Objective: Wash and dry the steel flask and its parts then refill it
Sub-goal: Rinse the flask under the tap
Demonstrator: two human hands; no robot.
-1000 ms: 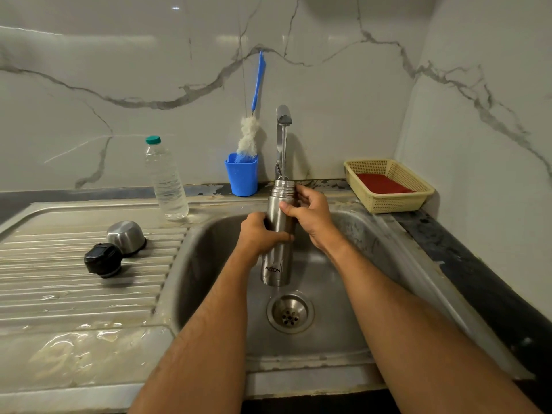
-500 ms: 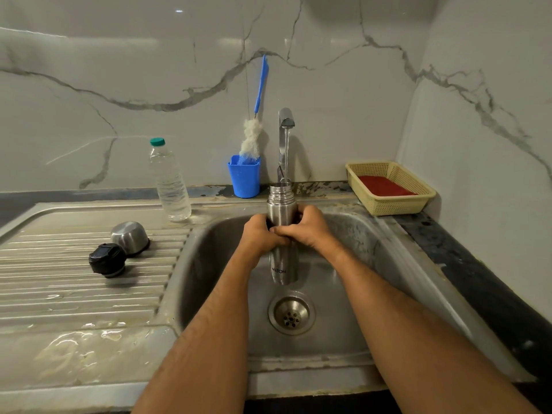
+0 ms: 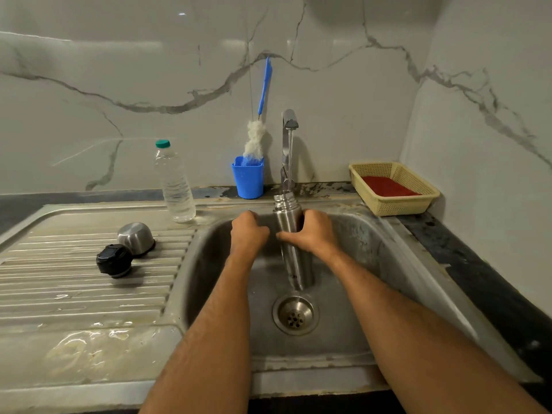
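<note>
**A:** What do we see at the basin?

**B:** We hold the steel flask (image 3: 291, 246) upright over the sink (image 3: 373, 252), its open mouth directly under the tap (image 3: 289, 121). A thin stream of water falls from the spout into the neck. Our right hand (image 3: 313, 234) is wrapped around the upper body of the flask, fingers closed on it. Our left hand (image 3: 249, 234) sits just beside the flask at the same height, fingers curled in; whether it actually touches the steel we cannot tell, and it appears to grip nothing.

**A:** And the other parts?

**B:** The black stopper (image 3: 114, 260) and the steel cup lid (image 3: 136, 238) lie touching each other on the wet drainboard (image 3: 74, 294), well apart from the flask. A bottle brush (image 3: 257, 138) stands in a blue cup (image 3: 248, 177) near the tap, and a clear water bottle (image 3: 174, 183) stands at the back of the drainboard.

**A:** How do we do this step well?

**B:** We judge this to be the rinse of the body, early in the task. We should keep the mouth centred under the stream so that water goes in and does not sheet down the outside. Wet steel is likely slippery, so the right hand's grip should stay firm, and the left hand could steady the base. Once partly filled, the flask probably wants swirling and emptying above the drain (image 3: 295, 314); the brush is within reach for the interior.
</note>
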